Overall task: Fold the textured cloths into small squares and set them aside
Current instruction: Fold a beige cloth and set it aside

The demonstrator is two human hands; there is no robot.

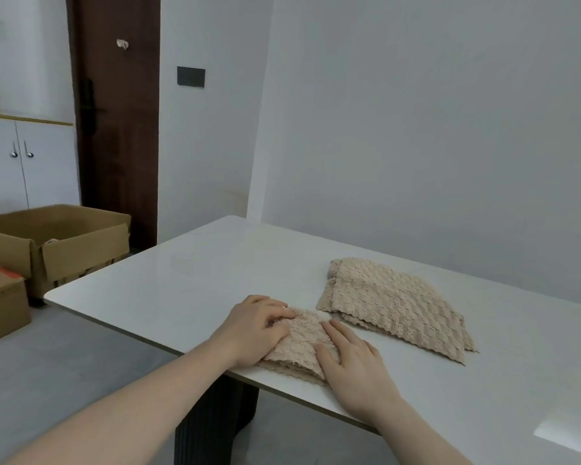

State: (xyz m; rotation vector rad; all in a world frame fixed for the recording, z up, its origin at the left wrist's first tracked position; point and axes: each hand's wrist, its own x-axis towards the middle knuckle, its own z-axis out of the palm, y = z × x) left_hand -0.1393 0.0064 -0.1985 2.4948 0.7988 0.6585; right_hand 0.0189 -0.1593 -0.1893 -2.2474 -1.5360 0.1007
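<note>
Both hands, left (pixel 254 325) and right (pixel 349 355), press flat on my folded cloth (pixel 299 344). Soft, light; I'd grip its edges. Pile (pixel 393 303) waits right.

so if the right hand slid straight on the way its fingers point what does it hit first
Its fingers point up and left across the small folded beige textured cloth under the right hand. Going on, it would probably meet the fingers of the left hand, pressing the same cloth; the larger beige textured cloths lie off to the right.
</note>
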